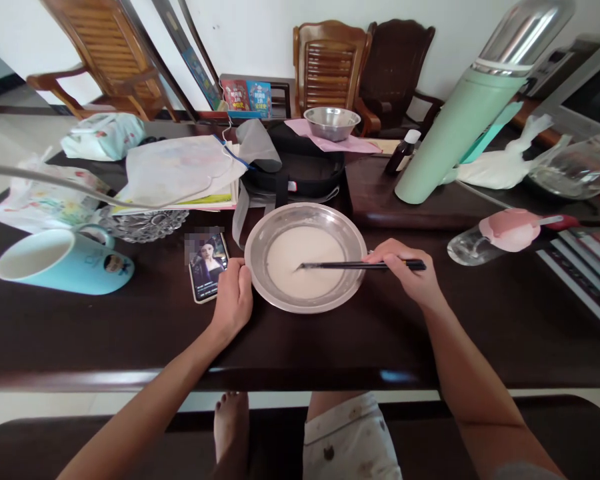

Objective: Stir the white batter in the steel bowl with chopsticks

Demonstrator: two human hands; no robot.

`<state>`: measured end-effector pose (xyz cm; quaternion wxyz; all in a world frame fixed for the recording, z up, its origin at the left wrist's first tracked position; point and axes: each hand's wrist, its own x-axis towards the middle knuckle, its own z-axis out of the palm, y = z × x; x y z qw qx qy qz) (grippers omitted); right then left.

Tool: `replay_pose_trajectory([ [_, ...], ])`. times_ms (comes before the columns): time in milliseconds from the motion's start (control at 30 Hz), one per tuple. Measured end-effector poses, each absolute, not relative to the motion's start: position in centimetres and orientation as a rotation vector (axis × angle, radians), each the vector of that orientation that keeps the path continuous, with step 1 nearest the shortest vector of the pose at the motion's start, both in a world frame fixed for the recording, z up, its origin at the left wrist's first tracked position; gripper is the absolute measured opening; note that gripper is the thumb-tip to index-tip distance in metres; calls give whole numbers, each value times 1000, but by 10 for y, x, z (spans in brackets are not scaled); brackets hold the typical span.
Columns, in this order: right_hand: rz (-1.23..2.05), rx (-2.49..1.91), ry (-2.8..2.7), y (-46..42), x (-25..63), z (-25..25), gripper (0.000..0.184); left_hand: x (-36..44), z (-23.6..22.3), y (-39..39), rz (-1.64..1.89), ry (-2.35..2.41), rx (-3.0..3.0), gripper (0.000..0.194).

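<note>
- Black chopsticks gripped in my right hand, tips in whitish liquid
- Steel bowl sits mid-frame, left hand curled at its rim, can't tell if it's gripping tbh

My bare left hand loosely curled at left, my bare right hand in a closed pinch at right, bare left forearm and bare right forearm slanting inward from my near side
</note>
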<state>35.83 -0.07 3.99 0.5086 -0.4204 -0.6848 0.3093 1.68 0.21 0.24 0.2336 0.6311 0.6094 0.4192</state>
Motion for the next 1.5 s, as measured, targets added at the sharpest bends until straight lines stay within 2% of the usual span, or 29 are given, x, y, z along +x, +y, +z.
replay_pose_trajectory([
  [200,721,-1032,-1531,1,361,37,37,14,0,2,1135,1703,1802,31],
  [367,739,-1011,-1680,0,356,39,30,13,-3,0,1142,1715,1834,33],
  [600,722,-1023,-1560,0,360,37,36,12,-7,-2,1202,1670,1804,33],
  [767,726,-1059,-1631,0,357,38,32,13,-6,-5,1129,1736,1821,43],
  [1000,745,-1033,-1527,0,355,36,38,17,-4,-5,1201,1535,1674,62],
  [1233,676,-1070,-1498,0,356,37,35,17,-6,1,1209,1301,1275,59],
  [1400,747,-1008,-1569,0,355,38,34,17,-8,3,1192,1250,1325,64],
  [1500,680,-1077,-1557,0,355,40,35,16,-10,4,1180,1271,1388,67],
])
